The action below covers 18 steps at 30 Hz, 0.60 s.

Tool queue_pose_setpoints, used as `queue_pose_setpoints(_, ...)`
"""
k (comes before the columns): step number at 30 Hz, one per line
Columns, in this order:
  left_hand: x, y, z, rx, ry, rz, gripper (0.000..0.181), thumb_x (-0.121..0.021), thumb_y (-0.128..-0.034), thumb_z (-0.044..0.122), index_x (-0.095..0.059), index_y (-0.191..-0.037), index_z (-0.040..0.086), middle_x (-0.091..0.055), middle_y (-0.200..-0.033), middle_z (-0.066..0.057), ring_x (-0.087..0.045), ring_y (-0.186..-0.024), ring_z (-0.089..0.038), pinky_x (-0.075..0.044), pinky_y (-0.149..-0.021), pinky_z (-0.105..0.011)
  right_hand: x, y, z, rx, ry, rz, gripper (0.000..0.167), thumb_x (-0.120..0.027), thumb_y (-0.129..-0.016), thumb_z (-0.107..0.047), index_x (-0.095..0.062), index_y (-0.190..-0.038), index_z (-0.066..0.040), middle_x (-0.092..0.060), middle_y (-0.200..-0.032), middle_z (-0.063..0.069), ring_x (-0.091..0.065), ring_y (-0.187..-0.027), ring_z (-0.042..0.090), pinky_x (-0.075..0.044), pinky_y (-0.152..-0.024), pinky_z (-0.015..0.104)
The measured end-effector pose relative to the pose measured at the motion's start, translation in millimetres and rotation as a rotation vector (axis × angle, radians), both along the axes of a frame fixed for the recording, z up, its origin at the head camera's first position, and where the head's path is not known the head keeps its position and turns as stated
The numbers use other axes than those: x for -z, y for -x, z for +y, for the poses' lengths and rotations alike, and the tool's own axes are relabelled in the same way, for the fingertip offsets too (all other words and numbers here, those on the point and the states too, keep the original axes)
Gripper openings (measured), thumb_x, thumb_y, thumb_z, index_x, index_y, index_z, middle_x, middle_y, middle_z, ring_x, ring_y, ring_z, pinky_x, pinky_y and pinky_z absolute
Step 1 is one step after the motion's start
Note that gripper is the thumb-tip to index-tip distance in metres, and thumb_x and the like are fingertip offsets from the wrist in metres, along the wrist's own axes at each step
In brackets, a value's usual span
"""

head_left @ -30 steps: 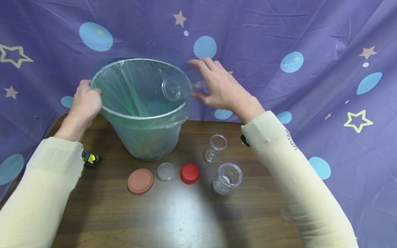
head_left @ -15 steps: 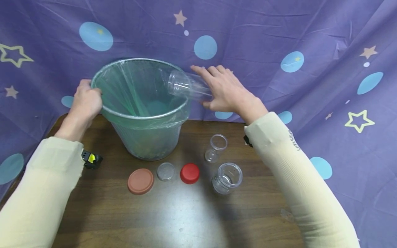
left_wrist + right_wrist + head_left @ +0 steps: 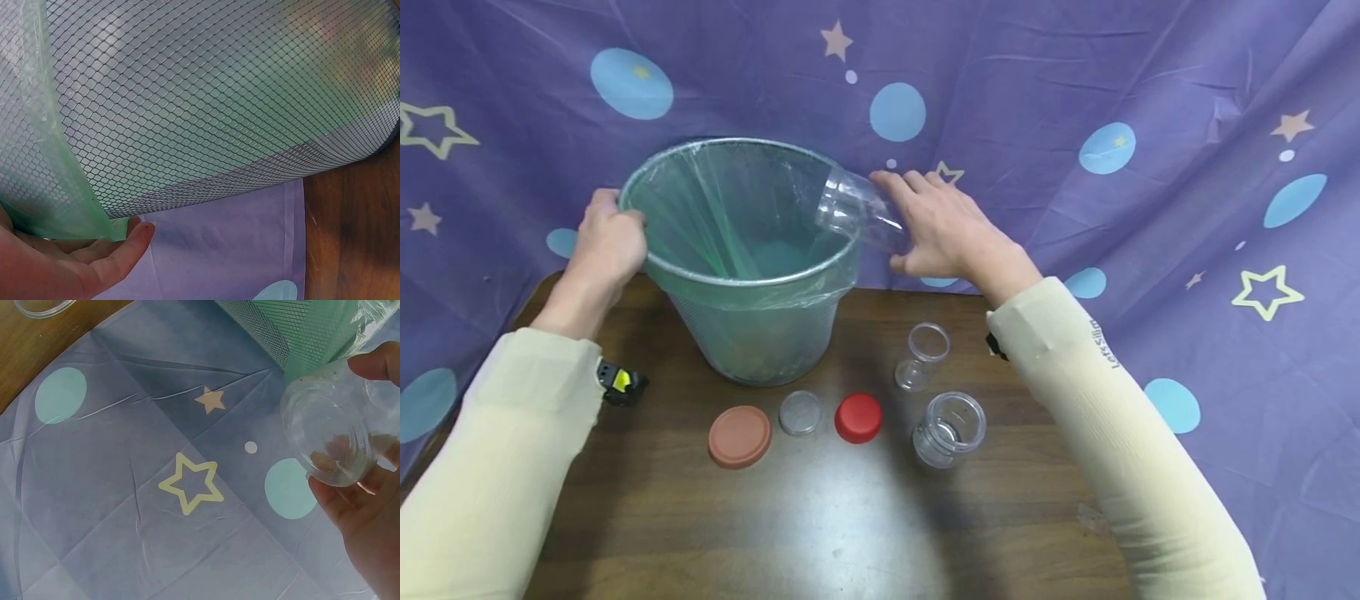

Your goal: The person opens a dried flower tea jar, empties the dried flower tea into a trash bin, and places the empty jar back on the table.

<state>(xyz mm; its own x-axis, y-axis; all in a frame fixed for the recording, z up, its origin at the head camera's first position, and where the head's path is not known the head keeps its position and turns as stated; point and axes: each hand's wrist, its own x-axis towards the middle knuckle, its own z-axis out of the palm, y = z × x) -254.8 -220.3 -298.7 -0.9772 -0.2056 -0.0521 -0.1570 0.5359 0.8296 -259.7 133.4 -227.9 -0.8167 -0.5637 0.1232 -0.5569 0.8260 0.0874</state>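
My left hand (image 3: 607, 242) grips the rim of a wire-mesh wastebasket (image 3: 187, 106) at its left side, over the folded edge of a thin green bin liner (image 3: 752, 292). My right hand (image 3: 943, 221) holds a clear plastic jar (image 3: 861, 208) round its body, tilted on its side. The jar's mouth end reaches over the basket's right rim. In the right wrist view the jar's base (image 3: 328, 428) faces the camera, with the thumb on one side and fingers on the other. Nothing can be seen inside the jar. The basket's bottom is blurred through the liner.
On the wooden table (image 3: 760, 533) lie a terracotta-coloured lid (image 3: 740, 437), a clear lid (image 3: 801, 412) and a red cap (image 3: 858, 417). Two clear open jars, a narrow one (image 3: 922, 354) and a wider one (image 3: 947, 429), stand to their right. A purple patterned cloth (image 3: 1015, 75) hangs behind.
My right hand has moved slightly down and right, and the jar has drawn back a little towards the basket's rim with its mouth end raised. The left hand and basket have stayed put.
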Motion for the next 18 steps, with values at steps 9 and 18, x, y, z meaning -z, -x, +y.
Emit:
queue_pose_setpoints(9,0.1,-1.0,0.2,0.005,0.004,0.002,0.059,-0.019,-0.1026,0.027,-0.013,-0.154,-0.001,-0.028,-0.152,-0.029,-0.027,-0.140,-0.041,-0.024,-0.118,-0.055,6.4,0.4,-1.5,0.023,0.050,-0.043,0.091,-0.078,-0.071,-0.026,-0.030,-0.147,-0.010,-0.052,-0.138,0.017,-0.049,-0.129,0.036,-0.044,-0.106,0.051)
queue_pose_setpoints(18,0.0,1.0,-0.3,-0.010,0.015,0.016,0.059,-0.020,-0.1024,0.027,-0.016,-0.153,-0.002,-0.030,-0.152,-0.029,-0.028,-0.141,-0.041,-0.023,-0.118,-0.055,15.6,1.7,-5.9,0.041,0.080,-0.032,0.099,-0.075,-0.068,-0.017,-0.020,-0.150,-0.016,-0.051,-0.126,0.017,-0.054,-0.115,0.038,-0.050,-0.094,0.051)
